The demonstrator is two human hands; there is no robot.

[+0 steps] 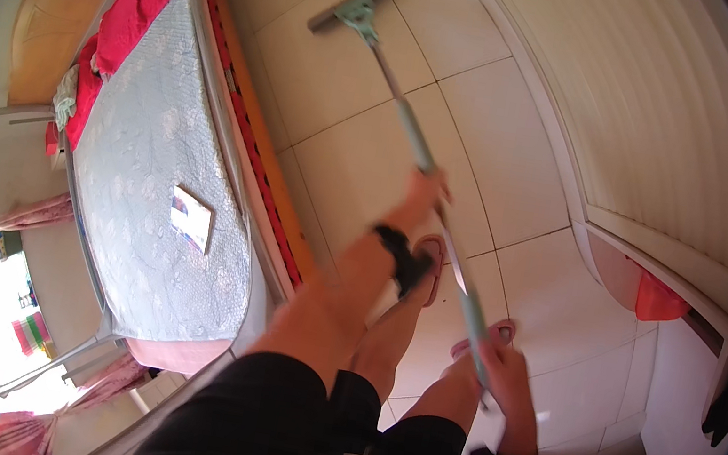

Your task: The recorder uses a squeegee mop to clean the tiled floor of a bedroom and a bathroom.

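A sponge mop (418, 144) with a grey-green handle slants across the floor, from the top middle down to my body. Its wide grey head (356, 9) lies flat on the tiles beyond my feet. Around the middle of the handle my left hand (427, 190) is closed, slightly blurred. My right hand (503, 369) grips the handle near its top end, close to my right thigh. Both wrists wear black bands.
A bed (156, 157) with a pale quilted cover stands on the left, with pink-red cloth (136, 15) and a small white box (192, 217) on it. Cream floor tiles (487, 114) run between the bed and a ribbed pale panel (658, 112). A red bag (660, 298) is at the right.
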